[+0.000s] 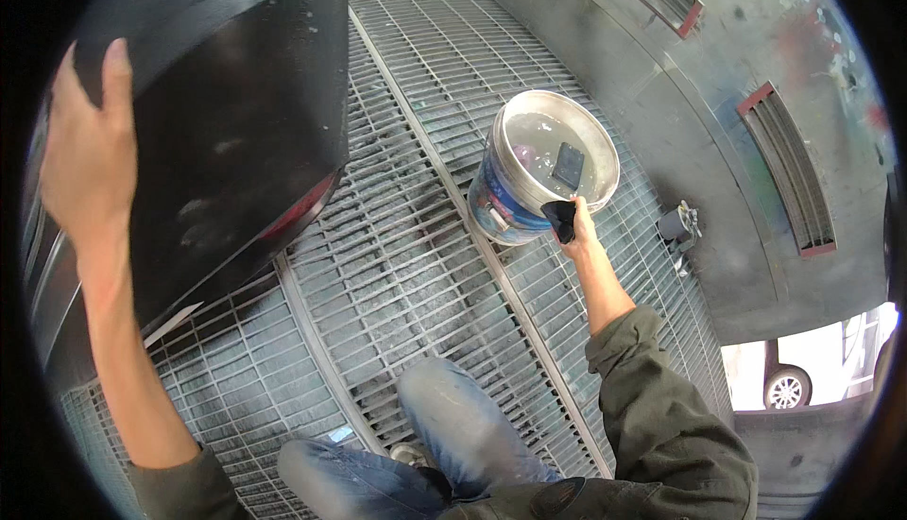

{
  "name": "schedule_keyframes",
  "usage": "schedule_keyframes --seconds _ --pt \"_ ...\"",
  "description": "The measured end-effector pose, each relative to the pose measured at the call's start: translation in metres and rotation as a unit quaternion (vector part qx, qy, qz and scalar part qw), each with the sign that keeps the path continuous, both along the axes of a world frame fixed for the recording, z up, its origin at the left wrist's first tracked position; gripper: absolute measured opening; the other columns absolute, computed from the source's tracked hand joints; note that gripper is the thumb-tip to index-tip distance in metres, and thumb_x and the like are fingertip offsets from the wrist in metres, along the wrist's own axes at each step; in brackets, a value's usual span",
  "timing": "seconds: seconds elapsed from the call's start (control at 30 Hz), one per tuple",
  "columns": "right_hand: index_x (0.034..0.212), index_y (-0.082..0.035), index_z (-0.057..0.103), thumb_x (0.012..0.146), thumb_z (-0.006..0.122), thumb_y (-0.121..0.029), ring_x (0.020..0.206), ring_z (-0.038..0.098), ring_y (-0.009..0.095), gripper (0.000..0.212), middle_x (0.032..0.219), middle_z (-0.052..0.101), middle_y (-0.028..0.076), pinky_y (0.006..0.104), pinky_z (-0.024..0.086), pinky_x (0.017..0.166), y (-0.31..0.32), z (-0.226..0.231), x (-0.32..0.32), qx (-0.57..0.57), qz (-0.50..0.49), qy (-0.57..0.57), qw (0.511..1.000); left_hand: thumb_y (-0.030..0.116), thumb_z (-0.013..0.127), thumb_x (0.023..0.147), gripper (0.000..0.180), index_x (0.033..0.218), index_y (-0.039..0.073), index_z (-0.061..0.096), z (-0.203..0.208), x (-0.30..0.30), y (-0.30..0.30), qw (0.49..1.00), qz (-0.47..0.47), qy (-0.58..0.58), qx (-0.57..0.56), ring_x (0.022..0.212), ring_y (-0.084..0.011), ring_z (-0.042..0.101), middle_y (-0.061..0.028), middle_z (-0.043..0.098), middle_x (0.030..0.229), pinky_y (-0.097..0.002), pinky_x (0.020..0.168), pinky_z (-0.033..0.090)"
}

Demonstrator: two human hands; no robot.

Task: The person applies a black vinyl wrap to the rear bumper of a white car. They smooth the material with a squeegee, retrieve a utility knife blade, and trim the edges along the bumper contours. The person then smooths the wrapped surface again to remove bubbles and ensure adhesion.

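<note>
My left hand (93, 156) is raised at the far left with its fingers apart. It lies over the edge of a glossy black car panel (246, 76); whether the palm touches it I cannot tell. My right hand (583, 229) is closed on a small, bent black sheet (560, 221), just at the near rim of a white plastic bucket (605, 133) with a blue label. Cloudy water (543, 128) fills part of the bucket. A dark rectangular block (568, 165) and a purplish lump (523, 154) are in it.
Metal floor grating (425, 303) lies under the bucket and around my knees (444, 397). A curved grey wall (699, 123) with slotted vents (789, 170) rises on the right. Beside its foot stands a small grey container (676, 224). A white car (812, 364) shows through an opening.
</note>
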State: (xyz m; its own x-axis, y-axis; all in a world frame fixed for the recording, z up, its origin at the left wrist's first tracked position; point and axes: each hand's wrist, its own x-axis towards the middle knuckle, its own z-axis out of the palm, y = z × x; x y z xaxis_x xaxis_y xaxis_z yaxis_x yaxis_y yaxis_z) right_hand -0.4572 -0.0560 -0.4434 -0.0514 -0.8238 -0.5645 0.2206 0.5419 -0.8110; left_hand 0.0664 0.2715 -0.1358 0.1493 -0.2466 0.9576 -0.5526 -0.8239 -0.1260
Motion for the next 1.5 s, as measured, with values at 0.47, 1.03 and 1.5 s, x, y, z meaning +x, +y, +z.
schedule_keyframes --seconds 0.47,1.03,1.5 --pt "0.106 -0.002 0.067 0.091 0.061 -0.037 0.072 0.070 0.025 0.039 0.096 0.073 0.012 0.0380 0.065 0.064 0.080 -0.022 -0.036 0.009 -0.075 -0.110 0.991 0.055 0.055 0.100 0.062 0.140 0.007 0.056 0.009 -0.062 -0.017 0.988 -0.093 0.113 -0.049 0.097 -0.0391 0.074 -0.0177 0.073 0.117 -0.0499 0.075 0.061" --pt "0.120 -0.003 0.061 0.099 0.057 -0.028 0.088 0.071 0.031 0.033 0.110 0.071 0.014 0.0428 0.060 0.067 0.258 -0.006 -0.121 0.082 -0.038 -0.132 0.987 0.042 0.065 0.096 0.069 0.148 0.000 0.046 0.019 -0.069 0.000 0.964 -0.209 0.155 -0.050 0.104 -0.0414 0.071 -0.0233 0.069 0.121 -0.0480 0.084 0.059" --pt "0.135 0.007 0.058 0.109 0.046 -0.048 0.114 0.067 0.033 0.062 0.128 0.067 0.020 0.0486 0.057 0.100 0.231 0.107 -0.167 0.145 0.334 -0.183 0.913 0.048 0.068 0.095 0.086 0.154 -0.006 0.037 -0.011 -0.054 0.093 0.909 -0.247 0.265 0.205 0.140 -0.0373 0.050 -0.0222 0.051 0.153 -0.0469 0.119 0.039"
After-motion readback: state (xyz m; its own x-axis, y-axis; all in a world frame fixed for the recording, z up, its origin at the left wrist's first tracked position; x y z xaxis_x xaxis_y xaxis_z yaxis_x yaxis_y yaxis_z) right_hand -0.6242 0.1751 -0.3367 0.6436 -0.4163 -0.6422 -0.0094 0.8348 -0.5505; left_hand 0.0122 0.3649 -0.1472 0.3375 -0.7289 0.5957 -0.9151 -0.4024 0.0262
